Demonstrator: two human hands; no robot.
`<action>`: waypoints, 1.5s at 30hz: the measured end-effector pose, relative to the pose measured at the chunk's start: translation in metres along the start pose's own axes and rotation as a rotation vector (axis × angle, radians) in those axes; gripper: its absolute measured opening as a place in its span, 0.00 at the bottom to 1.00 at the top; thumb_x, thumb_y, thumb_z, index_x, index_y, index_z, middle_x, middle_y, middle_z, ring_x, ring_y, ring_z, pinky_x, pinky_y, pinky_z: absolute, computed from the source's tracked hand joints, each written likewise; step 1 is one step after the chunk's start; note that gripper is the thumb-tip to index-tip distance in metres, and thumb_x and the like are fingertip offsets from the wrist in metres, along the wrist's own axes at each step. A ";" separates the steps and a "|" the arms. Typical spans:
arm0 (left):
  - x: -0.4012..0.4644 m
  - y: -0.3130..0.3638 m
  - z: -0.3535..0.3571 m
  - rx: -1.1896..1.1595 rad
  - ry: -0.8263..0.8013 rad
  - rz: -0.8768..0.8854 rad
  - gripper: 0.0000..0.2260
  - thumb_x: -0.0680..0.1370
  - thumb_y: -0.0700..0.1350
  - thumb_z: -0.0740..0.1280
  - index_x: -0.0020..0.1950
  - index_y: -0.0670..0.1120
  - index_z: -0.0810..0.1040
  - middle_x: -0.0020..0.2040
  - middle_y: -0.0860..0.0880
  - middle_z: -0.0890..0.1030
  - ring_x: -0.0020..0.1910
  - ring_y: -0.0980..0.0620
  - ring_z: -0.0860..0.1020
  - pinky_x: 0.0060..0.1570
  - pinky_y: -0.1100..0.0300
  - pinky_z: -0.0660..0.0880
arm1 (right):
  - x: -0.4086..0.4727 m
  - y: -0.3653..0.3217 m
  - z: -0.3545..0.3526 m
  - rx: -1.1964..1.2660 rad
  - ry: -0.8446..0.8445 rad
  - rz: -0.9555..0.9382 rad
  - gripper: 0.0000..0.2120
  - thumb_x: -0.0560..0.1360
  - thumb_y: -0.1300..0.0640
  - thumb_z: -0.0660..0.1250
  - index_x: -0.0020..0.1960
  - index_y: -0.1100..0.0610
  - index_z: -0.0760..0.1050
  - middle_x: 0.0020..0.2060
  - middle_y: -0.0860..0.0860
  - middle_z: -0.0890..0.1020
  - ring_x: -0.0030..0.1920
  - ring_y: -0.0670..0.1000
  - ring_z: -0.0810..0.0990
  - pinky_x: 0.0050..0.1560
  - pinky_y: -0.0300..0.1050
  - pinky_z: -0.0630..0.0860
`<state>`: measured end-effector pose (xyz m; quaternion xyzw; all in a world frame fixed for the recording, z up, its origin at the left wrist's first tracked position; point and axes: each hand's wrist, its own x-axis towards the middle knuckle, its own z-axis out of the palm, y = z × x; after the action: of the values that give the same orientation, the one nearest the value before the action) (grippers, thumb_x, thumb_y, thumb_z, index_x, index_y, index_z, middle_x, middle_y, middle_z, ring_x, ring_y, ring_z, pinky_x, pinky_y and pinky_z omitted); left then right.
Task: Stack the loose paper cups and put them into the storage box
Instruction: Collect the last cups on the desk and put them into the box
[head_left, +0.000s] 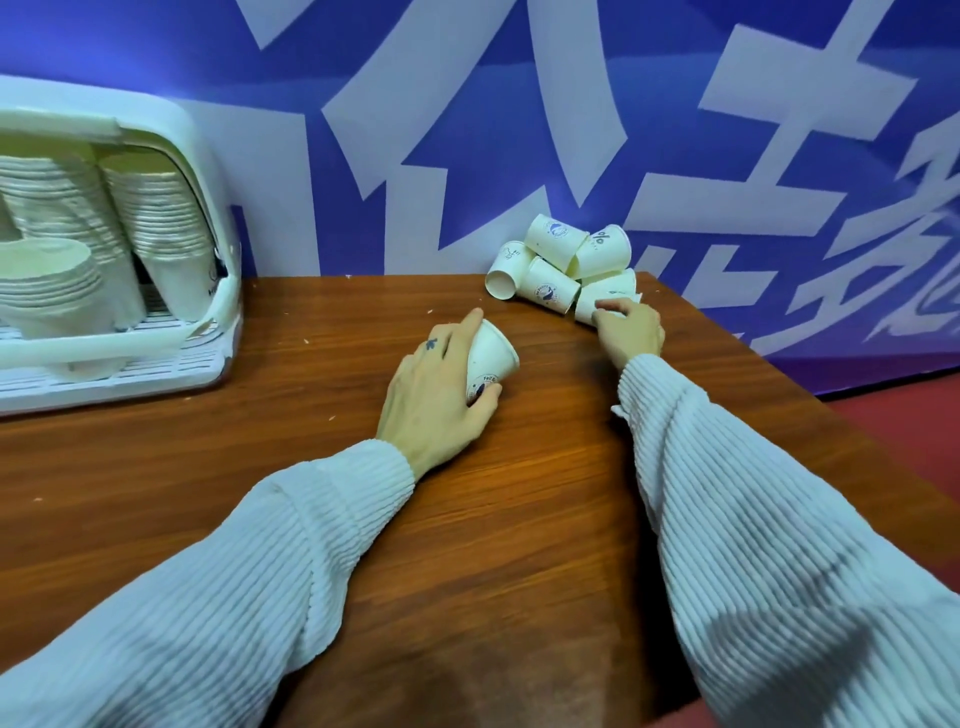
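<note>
Left hand (434, 392) grips one paper cup (491, 358), tipped on its side, mouth facing far-right, near the middle of my desk (260, 441). Right hand (629, 330) pinches the nearest cup (605, 296) of the loose pile (563, 267) lying at the far edge against the blue banner wall (363, 78) with large pale lettering. At far left the white plastic storage box (171, 130), cut off by the frame, holds leaning cup stacks (161, 218). Dark woodgrain desk, speckled with crumbs; ribbed white sleeves (753, 493) cover both arms.
</note>
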<state>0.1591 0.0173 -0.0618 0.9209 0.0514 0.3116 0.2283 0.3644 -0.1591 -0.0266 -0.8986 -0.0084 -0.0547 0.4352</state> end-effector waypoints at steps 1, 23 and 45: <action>0.000 0.000 0.000 0.003 -0.001 0.000 0.36 0.78 0.56 0.69 0.81 0.51 0.56 0.72 0.48 0.70 0.64 0.47 0.75 0.61 0.52 0.74 | 0.000 0.001 0.000 0.020 -0.026 -0.013 0.15 0.75 0.50 0.67 0.60 0.46 0.85 0.68 0.50 0.80 0.70 0.55 0.75 0.67 0.45 0.71; -0.020 -0.050 -0.145 -0.228 0.389 -0.297 0.35 0.74 0.60 0.68 0.77 0.49 0.64 0.71 0.48 0.74 0.66 0.46 0.75 0.64 0.50 0.73 | -0.174 -0.132 0.068 0.471 -0.133 -0.609 0.11 0.74 0.64 0.68 0.43 0.48 0.80 0.39 0.42 0.83 0.42 0.40 0.80 0.49 0.41 0.78; -0.097 -0.169 -0.306 -0.090 0.736 -0.494 0.37 0.77 0.55 0.70 0.81 0.50 0.56 0.76 0.47 0.67 0.72 0.47 0.69 0.69 0.53 0.68 | -0.271 -0.301 0.204 -0.096 -0.563 -1.152 0.13 0.76 0.56 0.63 0.56 0.46 0.82 0.53 0.48 0.87 0.55 0.56 0.84 0.60 0.55 0.79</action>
<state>-0.0932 0.2635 0.0230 0.6977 0.3343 0.5568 0.3025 0.0943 0.1966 0.0546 -0.7486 -0.6012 -0.0420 0.2764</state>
